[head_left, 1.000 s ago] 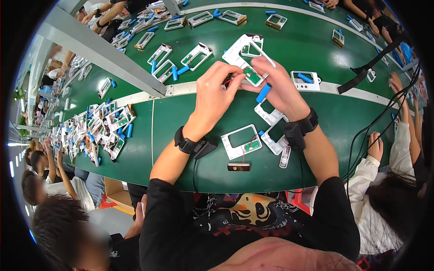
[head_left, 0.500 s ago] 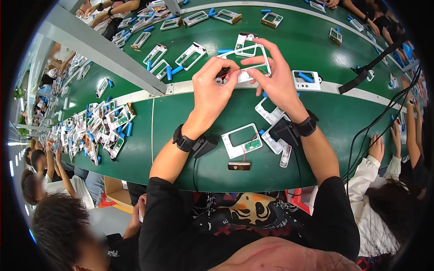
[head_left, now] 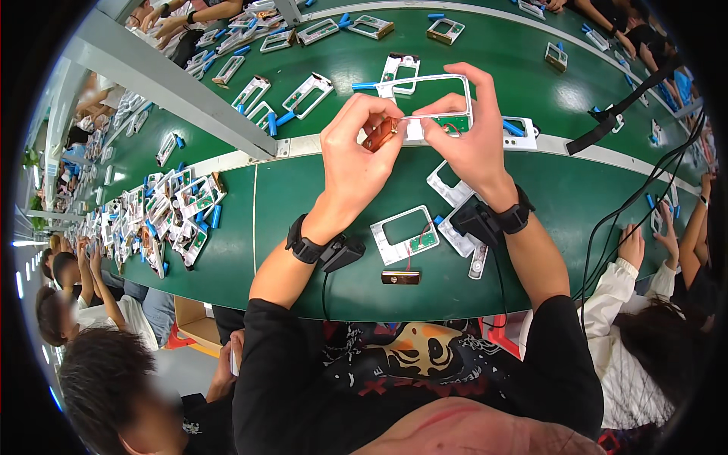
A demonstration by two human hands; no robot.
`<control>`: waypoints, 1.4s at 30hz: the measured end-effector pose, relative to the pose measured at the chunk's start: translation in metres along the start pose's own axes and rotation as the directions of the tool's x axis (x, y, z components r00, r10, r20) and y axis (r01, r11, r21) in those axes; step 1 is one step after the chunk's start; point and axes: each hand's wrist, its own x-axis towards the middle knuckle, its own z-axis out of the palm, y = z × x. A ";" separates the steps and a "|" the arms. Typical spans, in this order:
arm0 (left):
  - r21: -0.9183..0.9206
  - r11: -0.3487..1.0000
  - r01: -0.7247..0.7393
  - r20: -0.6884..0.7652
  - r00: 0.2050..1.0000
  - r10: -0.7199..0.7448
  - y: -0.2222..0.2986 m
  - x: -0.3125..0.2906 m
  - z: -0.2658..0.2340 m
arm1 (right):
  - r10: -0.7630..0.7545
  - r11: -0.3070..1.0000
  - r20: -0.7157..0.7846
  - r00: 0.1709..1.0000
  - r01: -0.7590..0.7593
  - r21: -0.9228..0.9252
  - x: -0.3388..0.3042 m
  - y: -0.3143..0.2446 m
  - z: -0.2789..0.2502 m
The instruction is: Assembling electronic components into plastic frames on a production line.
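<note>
As right hand [head_left: 472, 140] grips, white frame [head_left: 413, 129], long axis left-to-right

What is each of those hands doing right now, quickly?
Left hand: closed, fingers pinching a shiny copper-coloured part.
Right hand: holding a white frame, fingers spread around its edge.

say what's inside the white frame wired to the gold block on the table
A green circuit board and red wiring; green tabletop shows through the white frame. What lies beneath the board is covered.
</note>
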 end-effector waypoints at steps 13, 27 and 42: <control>-0.283 0.940 0.193 -0.021 0.978 -0.207 0.009 -0.002 0.000 | -0.264 0.956 -0.084 0.961 0.248 -0.157 -0.006 -0.002 0.006; -0.361 0.924 0.127 0.070 0.992 -0.109 -0.003 0.015 -0.023 | -0.346 0.926 -0.022 0.938 0.338 -0.166 -0.007 -0.011 -0.003; -0.394 0.900 0.186 -0.031 0.976 -0.215 -0.003 -0.003 -0.008 | -0.263 0.962 -0.074 0.962 0.256 -0.093 -0.008 -0.018 -0.005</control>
